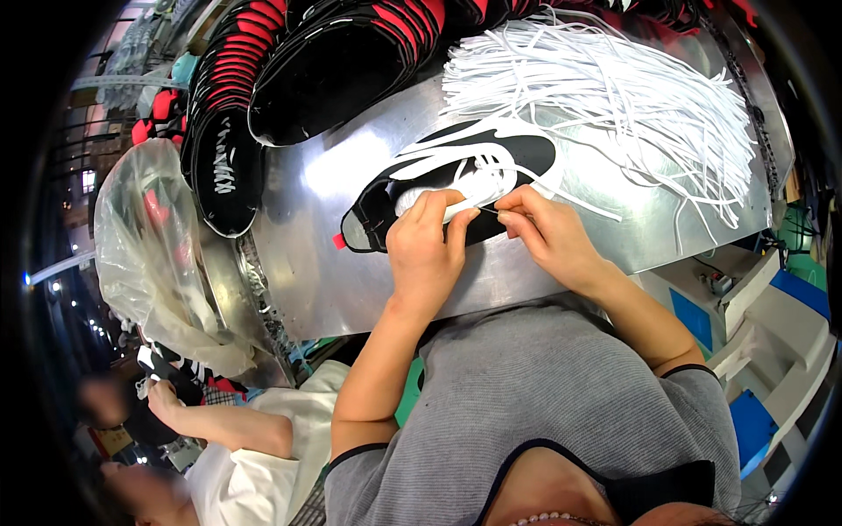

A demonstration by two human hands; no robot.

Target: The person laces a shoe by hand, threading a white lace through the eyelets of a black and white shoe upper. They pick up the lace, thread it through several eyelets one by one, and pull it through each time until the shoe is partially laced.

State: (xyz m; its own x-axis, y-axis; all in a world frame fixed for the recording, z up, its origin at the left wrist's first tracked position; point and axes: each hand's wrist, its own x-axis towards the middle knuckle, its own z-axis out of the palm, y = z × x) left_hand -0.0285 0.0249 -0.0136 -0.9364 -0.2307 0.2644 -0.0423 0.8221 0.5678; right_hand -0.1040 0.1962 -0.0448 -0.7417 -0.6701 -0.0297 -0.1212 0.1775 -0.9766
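A black-and-white shoe upper [430,158], laid on the metal worktop [324,285] near heaped white laces [605,105], is seemingly steadied by its edge, pinched between fingers of the left hand [425,250], while those of the right hand [548,232] are pressed together, any contents indiscernible.

- Bright, whitish light fell on the metal tabletop [307,289], apparently from above.
- A strong patch of glare washed out the metal just left of the shoe [531,153].
- The heaped white laces [596,105] were so bright that fine detail faded in places.
- The left hand [425,241] and right hand [548,232] were well lit and fairly sharp.
- The far left background was dim, broken by a glowing strip light [60,266] and small bright specks.
- Smeared blur covered spots at lower left.
- Fisheye distortion bent straight edges, and black shading swallowed the corners.
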